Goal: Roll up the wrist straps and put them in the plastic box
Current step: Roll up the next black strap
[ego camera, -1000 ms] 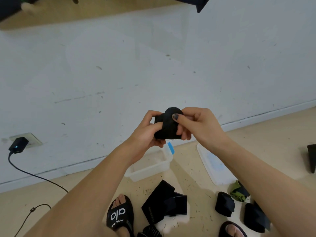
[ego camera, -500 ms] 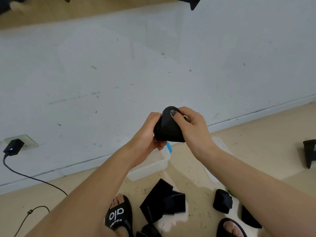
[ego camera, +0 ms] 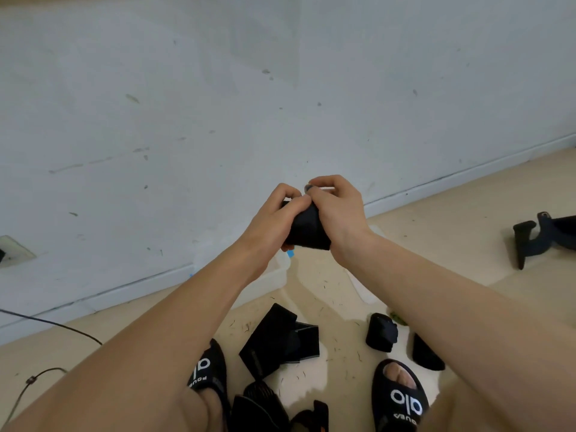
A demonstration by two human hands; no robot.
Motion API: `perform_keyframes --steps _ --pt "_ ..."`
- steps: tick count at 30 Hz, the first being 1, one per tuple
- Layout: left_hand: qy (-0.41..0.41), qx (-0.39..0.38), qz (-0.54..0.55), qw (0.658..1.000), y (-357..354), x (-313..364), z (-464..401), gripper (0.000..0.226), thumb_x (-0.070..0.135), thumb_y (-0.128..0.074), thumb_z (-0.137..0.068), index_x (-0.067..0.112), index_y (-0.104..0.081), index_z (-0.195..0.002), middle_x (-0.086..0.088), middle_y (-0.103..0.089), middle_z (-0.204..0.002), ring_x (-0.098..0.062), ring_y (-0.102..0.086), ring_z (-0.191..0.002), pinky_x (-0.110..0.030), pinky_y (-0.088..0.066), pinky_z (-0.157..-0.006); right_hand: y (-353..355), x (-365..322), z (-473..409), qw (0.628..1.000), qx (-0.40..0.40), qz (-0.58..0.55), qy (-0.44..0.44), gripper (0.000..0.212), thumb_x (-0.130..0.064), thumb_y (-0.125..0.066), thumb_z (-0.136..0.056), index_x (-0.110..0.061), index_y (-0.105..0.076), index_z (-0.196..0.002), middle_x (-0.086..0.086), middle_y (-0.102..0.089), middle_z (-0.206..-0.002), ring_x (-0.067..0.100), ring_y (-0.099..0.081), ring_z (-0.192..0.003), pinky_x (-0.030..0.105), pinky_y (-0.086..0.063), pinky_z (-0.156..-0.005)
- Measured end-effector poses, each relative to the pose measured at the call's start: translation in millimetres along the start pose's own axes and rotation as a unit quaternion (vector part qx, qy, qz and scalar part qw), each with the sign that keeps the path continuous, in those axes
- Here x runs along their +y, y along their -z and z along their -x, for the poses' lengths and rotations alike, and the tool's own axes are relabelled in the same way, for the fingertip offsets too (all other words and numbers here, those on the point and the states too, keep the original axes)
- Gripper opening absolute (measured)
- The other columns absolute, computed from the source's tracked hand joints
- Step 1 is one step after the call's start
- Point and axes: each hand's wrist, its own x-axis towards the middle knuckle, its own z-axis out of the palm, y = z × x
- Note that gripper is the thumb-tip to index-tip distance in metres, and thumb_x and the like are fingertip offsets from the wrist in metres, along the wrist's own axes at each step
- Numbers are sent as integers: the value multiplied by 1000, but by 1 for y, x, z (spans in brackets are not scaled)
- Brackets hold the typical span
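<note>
Hands (ego camera: 307, 213) gripping rolled black strap (ego camera: 308, 230), long axis near-upright

Both forearms extended forward, converging; left hand (ego camera: 274, 219) and right hand (ego camera: 336, 210) side by side, fingers curled, gripping one black wrist strap (ego camera: 307, 229) between them.

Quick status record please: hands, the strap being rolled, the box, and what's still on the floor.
left hand: grips the strap from the left
right hand: grips the strap from the right, thumb on top
strap: black, rolled, held in the air by both hands
box: clear, on the floor by the wall, mostly hidden behind the left forearm; contents not visible
loose straps: unrolled, black, between the feet
rolled strap: on the floor, not in the box
</note>
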Motion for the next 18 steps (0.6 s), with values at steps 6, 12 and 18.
perform_keyframes --steps 6,12,18 --pt "58 32 4 998 -23 -3 2 12 32 -50 -94 20 -53 -93 -2 -61 -90 -21 -56 -73 -32 -42 -59 16 6 1 997 -16 81 -7 15 -13 -60 -93 -25 -67 -90 4 -70 -102 29 -71 -99 47 -61 -87" --pt "82 -4 -2 997 -43 -22 17 12 32 -53 -98 22 -52 -91 -1 -59 -90 -21 -54 -74 -30 -39 -57 41 31 12 993 -32 81 -75 25 -8 -47 -97 -21 -68 -95 7 -70 -108 29 -67 -107 40 -58 -92" --pt "106 -60 21 992 -50 -37 20 16 30 -52 -100 15 -54 -105 -8 -62 -97 -26 -58 -79 -33 -43 -58 74 28 34 947 -194 257 -6 34 -28 -52 -95 -25 -61 -128 -2 -66 -121 18 -62 -111 35 -51 -98"
